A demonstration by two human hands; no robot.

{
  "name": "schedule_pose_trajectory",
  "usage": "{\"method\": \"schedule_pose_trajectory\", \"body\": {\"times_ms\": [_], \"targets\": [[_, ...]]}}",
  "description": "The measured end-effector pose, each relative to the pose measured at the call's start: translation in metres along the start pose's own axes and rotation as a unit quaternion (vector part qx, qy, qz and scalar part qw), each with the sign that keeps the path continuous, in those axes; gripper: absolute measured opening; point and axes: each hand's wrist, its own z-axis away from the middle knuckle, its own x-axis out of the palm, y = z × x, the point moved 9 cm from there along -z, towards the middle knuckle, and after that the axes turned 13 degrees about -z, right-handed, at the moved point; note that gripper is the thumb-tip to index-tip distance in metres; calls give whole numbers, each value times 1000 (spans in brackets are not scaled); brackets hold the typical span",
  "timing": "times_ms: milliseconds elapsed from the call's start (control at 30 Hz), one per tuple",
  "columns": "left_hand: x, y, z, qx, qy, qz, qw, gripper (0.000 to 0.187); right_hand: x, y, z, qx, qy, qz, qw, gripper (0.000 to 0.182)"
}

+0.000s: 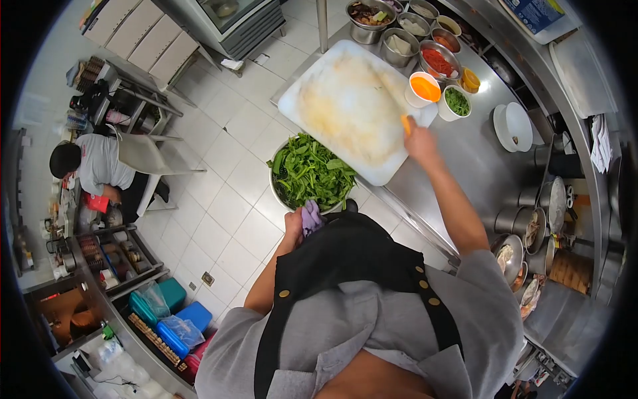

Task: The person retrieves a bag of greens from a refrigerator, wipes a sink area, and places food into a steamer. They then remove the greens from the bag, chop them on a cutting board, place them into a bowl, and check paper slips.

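Your left hand (293, 225) clamps the bowl of greens (311, 174) with a purple cloth (310, 217), off the worktop (478, 166) edge. Right hand (419, 139) pinches an orange piece (405, 124) on the cutting board (352, 106). A slipping cloth could likely tip the bowl floorward.

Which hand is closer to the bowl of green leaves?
The left hand. It sits right at the rim of the bowl of leaves, beside a purple cloth. The right hand is farther off, over the white cutting board, holding something orange.
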Motion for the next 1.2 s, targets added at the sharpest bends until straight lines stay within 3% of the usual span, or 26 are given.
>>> {"method": "schedule_pose_trajectory", "body": {"times_ms": [67, 133, 267, 333, 467, 533, 667, 733, 800, 900, 967, 1033, 1100, 1200], "targets": [[-2, 5, -3, 10, 9, -35, 999, 32, 17, -19, 57, -35, -73, -32, 996, 50], [-4, 6, -2, 18, 20, -68, 997, 33, 13, -58, 116, -183, -154, -81, 968, 51], [-1, 7, 4, 8, 13, -12, 1000, 34, -12, -39, 107, -137, -66, -124, 980, 50], [0, 13, 9, -1, 9, 16, 1000, 35, -28, 13, 68, -10, 47, -62, 997, 48], [-5, 6, -3, 23, 10, -35, 999, 36, -19, 18, 62, -34, 26, -20, 999, 46], [-7, -5, -9, 17, 7, -40, 999, 39, 5, -25, 104, -104, -102, -83, 986, 45], [-18, -16, -13, 5, 17, 13, 1000, 37, 11, -72, 142, -212, -199, -129, 948, 44], [-22, -21, -11, -1, 25, 24, 999, 36, -7, -30, 111, -72, -59, -98, 991, 43], [-22, -17, -10, -11, 35, 114, 993, 32, -28, -1, 71, -1, 17, -97, 995, 41], [-32, -11, -10, 17, 34, 94, 995, 31, -41, 10, 36, 23, 51, -52, 997, 40], [-39, 3, 10, 25, 38, 106, 993, 30, -29, 12, 26, 15, 31, -38, 999, 39], [-56, 4, 14, 14, 49, 111, 993, 28, -1, -4, 50, 9, -47, -74, 996, 40], [-86, 17, 32, 19, 52, 84, 995, 26, 9, -48, 92, -62, -171, -180, 967, 42], [-136, 27, 61, -4, 86, 50, 995, 25, -1, -75, 118, -70, -181, -274, 942, 44]]}}
